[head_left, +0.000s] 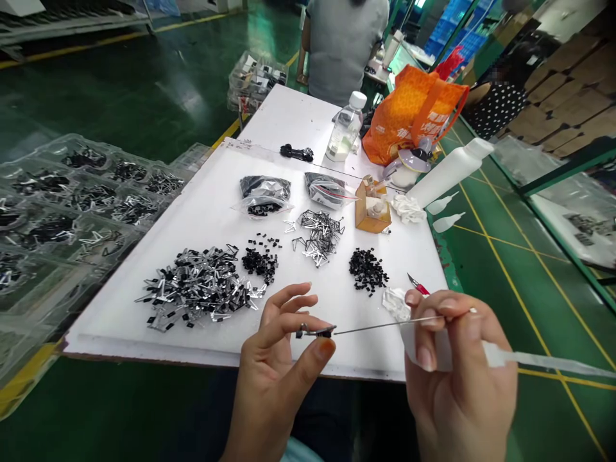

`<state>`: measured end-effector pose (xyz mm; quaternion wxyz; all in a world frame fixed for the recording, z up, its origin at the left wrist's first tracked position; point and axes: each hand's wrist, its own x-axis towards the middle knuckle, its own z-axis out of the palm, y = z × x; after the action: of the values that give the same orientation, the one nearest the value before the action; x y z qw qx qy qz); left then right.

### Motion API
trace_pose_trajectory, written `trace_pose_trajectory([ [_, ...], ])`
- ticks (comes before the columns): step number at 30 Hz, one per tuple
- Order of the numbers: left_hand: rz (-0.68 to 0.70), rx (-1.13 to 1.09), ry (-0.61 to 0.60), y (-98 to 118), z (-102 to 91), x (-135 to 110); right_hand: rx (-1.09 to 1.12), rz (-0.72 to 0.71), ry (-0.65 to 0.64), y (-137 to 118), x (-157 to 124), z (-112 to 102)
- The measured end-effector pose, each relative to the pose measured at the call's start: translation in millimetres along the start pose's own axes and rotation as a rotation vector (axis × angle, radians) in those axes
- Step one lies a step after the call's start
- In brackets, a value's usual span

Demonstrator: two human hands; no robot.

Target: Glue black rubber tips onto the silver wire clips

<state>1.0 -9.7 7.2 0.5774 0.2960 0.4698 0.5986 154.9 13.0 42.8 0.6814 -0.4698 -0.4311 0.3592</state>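
Observation:
My left hand [274, 378] pinches a small metal clip [315, 332] with a black piece on it between thumb and forefinger. Its other fingers are raised. My right hand [459, 366] grips a thin metal needle [385, 326], whose tip is at or very near the clip's right end. Also in the right hand's grasp is a translucent white dropper bottle [495, 355], its long tapered nozzle pointing right. Beyond the hands, on the white table [308, 292], lie a heap of clips with black pieces [199, 282], two piles of small black pieces [368, 271] and a pile of bare metal clips [320, 234].
A red-handled craft knife [418, 284] and crumpled tissue [397, 303] lie near my right hand. Farther back stand a wooden box [373, 215], bagged parts [264, 191], bottles [345, 128] and an orange bag [409, 115]. Plastic trays [91, 224] flank the left edge. A person [344, 51] sits beyond.

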Motion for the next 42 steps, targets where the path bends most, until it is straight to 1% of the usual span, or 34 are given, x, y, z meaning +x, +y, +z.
trace_pose_trajectory([
  [3, -0.003, 0.002, 0.012, 0.6, 0.2, -0.3, 0.006, 0.012, -0.005, 2.6, 1.2, 0.5],
  [7, -0.016, 0.002, 0.017, -0.1, 0.4, -1.6, -0.014, 0.014, -0.005, 1.5, -4.6, 1.0],
  [10, -0.017, 0.004, 0.018, -0.7, 0.3, -1.9, -0.024, -0.007, 0.023, 1.4, -1.4, -1.0],
  [11, -0.019, 0.003, 0.017, -0.8, 0.2, -1.8, -0.029, -0.027, 0.044, 2.5, 4.7, -2.7],
  [13, -0.025, 0.004, 0.015, -1.1, -0.2, -1.6, -0.099, -0.131, 0.128, 7.3, 27.2, -7.7],
  [14, -0.027, 0.001, 0.016, -1.2, -0.4, -1.7, -0.16, -0.2, 0.176, 11.0, 43.0, -11.1],
  [15, -0.028, -0.004, 0.017, -1.2, -0.8, -2.0, -0.265, -0.309, 0.251, 15.5, 60.9, -15.0],
  [16, -0.03, -0.01, 0.017, -1.2, -1.1, -2.4, -0.322, -0.352, 0.279, 20.3, 79.8, -19.0],
  [17, -0.037, -0.014, 0.017, -1.1, -1.5, -2.8, -0.374, -0.366, 0.265, 25.2, 98.4, -22.7],
  [19, -0.049, -0.018, 0.02, -0.5, -2.2, -3.4, -0.57, -0.402, 0.173, 33.9, 131.2, -28.0],
  [21, -0.055, -0.011, 0.027, 0.4, -2.5, -3.1, -0.692, -0.442, 0.106, 40.5, 155.4, -28.6],
  [23, -0.052, -0.003, 0.032, 1.2, -2.5, -2.0, -0.745, -0.465, 0.062, 45.2, 171.8, -24.8],
  [24, -0.048, 0.001, 0.03, 1.5, -2.6, -1.4, -0.765, -0.453, 0.022, 47.0, 177.9, -22.1],
  [27, -0.031, 0.023, 0.013, 1.4, -3.8, -0.1, -0.819, -0.36, -0.147, 50.1, 185.6, -14.3],
  [29, 0.015, 0.071, 0.008, 0.8, -5.9, -0.4, -0.774, -0.286, -0.207, 49.0, 175.0, -10.9],
  [30, 0.055, 0.115, 0.008, 0.4, -7.3, -0.9, -0.703, -0.232, -0.216, 47.3, 163.2, -9.9],
  [31, 0.109, 0.172, 0.009, 0.0, -8.8, -1.6, -0.595, -0.148, -0.221, 44.9, 147.0, -9.4],
  [32, 0.166, 0.239, 0.01, -0.4, -10.0, -2.5, -0.451, -0.023, -0.254, 41.9, 127.1, -9.2],
  [34, 0.269, 0.367, 0.006, -0.9, -11.3, -4.3, -0.243, 0.245, -0.386, 34.9, 81.5, -10.4],
  [35, 0.312, 0.419, 0.001, -1.0, -11.0, -5.2, -0.17, 0.334, -0.456, 31.4, 58.9, -11.5],
  [36, 0.344, 0.463, -0.005, -0.9, -10.1, -6.0, -0.097, 0.392, -0.514, 28.4, 38.3, -12.8],
  [37, 0.371, 0.5, -0.013, -0.7, -8.7, -6.6, -0.036, 0.431, -0.546, 26.0, 20.9, -14.2],
  [39, 0.415, 0.561, -0.032, -0.1, -5.0, -7.5, 0.04, 0.426, -0.551, 23.4, -2.8, -17.0],
  [42, 0.436, 0.632, -0.063, 0.4, -0.9, -8.9, 0.018, 0.34, -0.5, 23.5, -14.2, -20.7],
])
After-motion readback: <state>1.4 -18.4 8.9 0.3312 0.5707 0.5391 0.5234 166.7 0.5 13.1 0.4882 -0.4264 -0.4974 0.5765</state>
